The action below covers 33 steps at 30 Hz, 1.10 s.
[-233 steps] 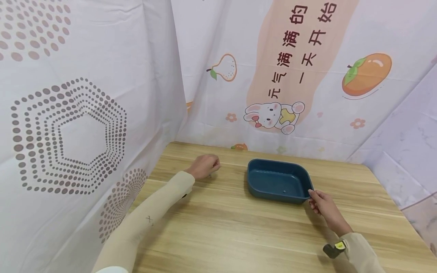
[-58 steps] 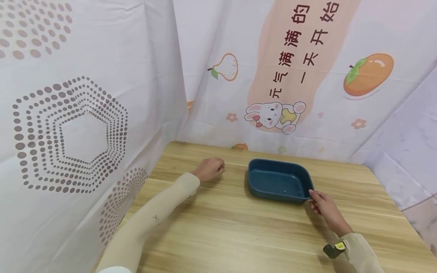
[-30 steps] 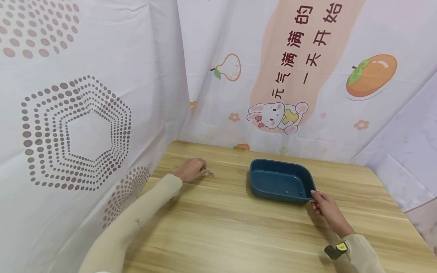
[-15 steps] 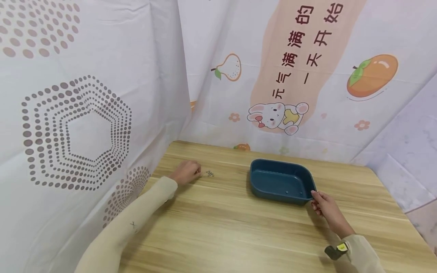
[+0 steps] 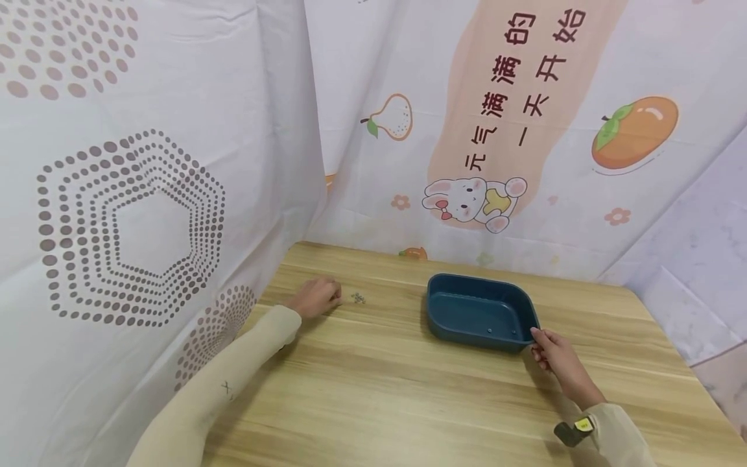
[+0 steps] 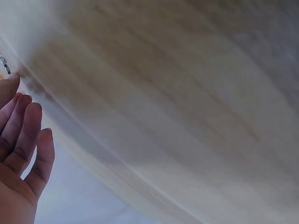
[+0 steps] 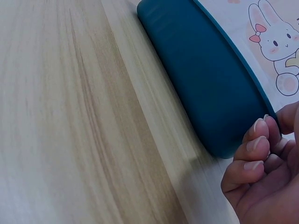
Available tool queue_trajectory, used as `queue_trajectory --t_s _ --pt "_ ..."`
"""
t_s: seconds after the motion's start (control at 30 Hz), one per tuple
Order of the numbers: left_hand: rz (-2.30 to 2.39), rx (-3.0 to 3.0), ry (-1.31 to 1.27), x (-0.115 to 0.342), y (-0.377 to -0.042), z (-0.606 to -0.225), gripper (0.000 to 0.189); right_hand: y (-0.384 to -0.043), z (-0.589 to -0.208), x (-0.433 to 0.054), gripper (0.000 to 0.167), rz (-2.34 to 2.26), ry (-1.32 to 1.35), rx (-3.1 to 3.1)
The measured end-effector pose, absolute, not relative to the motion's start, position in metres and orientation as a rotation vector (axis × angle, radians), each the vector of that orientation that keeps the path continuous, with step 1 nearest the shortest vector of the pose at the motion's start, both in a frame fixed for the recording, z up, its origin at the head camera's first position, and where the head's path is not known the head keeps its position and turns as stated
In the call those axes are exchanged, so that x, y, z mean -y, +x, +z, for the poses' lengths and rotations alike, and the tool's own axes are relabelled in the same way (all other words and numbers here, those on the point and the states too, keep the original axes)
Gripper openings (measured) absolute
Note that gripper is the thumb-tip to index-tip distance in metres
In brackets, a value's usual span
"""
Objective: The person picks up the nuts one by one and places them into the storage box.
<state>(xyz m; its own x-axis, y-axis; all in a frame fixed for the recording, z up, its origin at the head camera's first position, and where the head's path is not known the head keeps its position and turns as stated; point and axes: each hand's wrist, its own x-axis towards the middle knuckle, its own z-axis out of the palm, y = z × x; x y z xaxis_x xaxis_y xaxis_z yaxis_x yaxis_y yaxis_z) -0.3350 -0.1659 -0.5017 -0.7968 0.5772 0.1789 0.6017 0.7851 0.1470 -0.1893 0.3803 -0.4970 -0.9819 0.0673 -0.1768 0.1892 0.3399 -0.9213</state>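
Pinched at its near right corner, a dark blue plastic tray sits on the table. My right hand has the thumb over the rim and the fingers outside, as the right wrist view shows on the tray wall. Two tiny metal pieces, which look like nuts, lie on the tray floor. My left hand rests at the far left, fingers loosely bent. Just right of its fingertips is a small pile of similar metal pieces. In the left wrist view, some pieces show beyond the left hand, which holds nothing visible.
The wood-grain table ends at a printed cloth along the back and a dotted cloth on the left. A black wrist device is strapped at the right sleeve.
A second metal piece has appeared in the tray since the oldest frame. My left hand has drawn back to the left, uncovering the pile. My right hand keeps its pinch on the tray.
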Motion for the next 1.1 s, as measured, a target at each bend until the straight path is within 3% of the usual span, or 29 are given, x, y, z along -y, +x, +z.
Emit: queue_trajectory --t_s 1.1 --pt "-0.304 2.837 -1.036 0.136 -0.337 -0.503 0.015 -0.189 -0.496 -0.379 0.047 -1.782 0.253 -2.462"
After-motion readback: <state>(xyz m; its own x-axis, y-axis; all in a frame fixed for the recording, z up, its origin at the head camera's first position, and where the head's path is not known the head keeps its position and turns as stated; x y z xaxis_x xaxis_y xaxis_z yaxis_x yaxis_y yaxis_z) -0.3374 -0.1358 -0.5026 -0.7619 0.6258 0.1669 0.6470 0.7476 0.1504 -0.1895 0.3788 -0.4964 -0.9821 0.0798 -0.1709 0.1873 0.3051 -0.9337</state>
